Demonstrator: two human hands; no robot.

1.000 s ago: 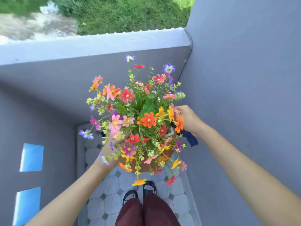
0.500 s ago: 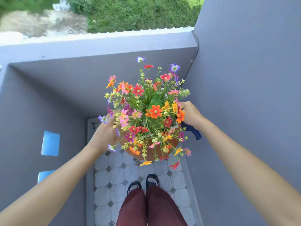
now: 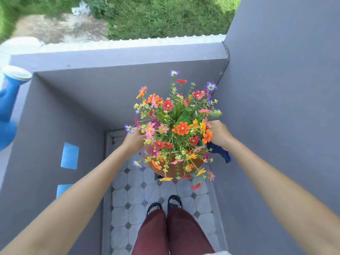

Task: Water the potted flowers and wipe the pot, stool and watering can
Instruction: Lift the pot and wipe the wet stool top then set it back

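Observation:
A brown pot (image 3: 173,169) full of red, orange, pink and purple flowers (image 3: 176,124) is held up in front of me above the tiled floor. My left hand (image 3: 133,138) grips the pot's left rim. On the right rim sits my right hand (image 3: 219,134), which also holds a dark blue cloth (image 3: 221,153) hanging below it. A blue watering can (image 3: 9,105) with a white rose stands on the left wall top. A small dark part under the pot may be the stool; most of it is hidden.
Grey walls (image 3: 276,126) close in on the left, far side and right of a narrow floor of white octagonal tiles (image 3: 136,203). My feet in dark sandals (image 3: 165,205) stand just below the pot. Grass lies beyond the far parapet (image 3: 128,54).
The pot with both hands has sunk lower and farther from me. My view has swung left, bringing the blue watering can into sight at the left edge.

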